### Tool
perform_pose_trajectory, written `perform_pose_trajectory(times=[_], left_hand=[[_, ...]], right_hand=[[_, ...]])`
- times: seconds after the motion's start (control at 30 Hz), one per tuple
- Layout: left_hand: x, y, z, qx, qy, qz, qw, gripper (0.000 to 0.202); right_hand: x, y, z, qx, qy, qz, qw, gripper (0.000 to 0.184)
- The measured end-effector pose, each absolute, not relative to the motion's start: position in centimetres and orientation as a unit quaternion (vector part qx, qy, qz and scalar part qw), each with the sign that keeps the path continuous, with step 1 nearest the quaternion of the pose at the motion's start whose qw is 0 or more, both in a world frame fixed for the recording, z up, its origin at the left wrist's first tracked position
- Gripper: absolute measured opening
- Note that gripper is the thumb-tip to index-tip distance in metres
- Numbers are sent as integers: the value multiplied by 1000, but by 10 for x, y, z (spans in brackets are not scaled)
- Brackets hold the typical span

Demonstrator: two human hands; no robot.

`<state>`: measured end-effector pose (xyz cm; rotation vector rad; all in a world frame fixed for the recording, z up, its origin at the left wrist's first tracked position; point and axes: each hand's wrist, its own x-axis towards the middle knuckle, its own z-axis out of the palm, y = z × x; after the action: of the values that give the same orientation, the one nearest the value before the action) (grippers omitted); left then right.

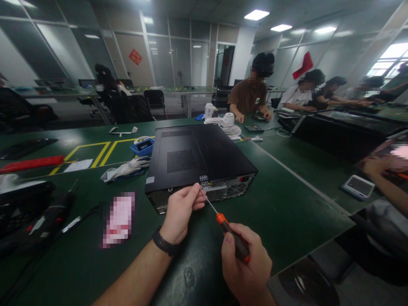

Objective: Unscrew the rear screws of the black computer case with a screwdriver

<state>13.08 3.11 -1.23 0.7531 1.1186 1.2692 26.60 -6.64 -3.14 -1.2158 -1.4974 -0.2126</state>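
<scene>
The right hand is wrapped around the orange-and-black-handled screwdriver, while the left hand pinches its thin shaft near the tip, just before the flat black metal computer case. Keeping tip seated square and pressing along the shaft should prevent slipping.

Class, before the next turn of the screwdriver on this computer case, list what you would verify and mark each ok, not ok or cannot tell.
1. Right hand has a firm grip on the screwdriver handle: ok.
2. Left hand steadies the shaft near the tip: ok.
3. Tip seated in a screw on the case rear: cannot tell.
4. Case lies flat on the table: ok.
5. Gloves worn: not ok, they lie beside the case.
</scene>
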Motion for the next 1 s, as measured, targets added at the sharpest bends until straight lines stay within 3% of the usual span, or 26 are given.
perform_pose_trajectory(times=[0.3, 0.5, 1.0], left_hand=[[135, 33, -12, 269, 462, 575, 619, 19], [136, 32, -13, 266, 450, 574, 630, 22], [140, 33, -12, 264, 453, 576, 627, 30]], right_hand=[[265, -65, -32, -482, -657, -96, 572, 18], [265, -66, -31, -462, -665, -81, 581, 27], [265, -66, -30, -448, -686, -31, 572, 25]])
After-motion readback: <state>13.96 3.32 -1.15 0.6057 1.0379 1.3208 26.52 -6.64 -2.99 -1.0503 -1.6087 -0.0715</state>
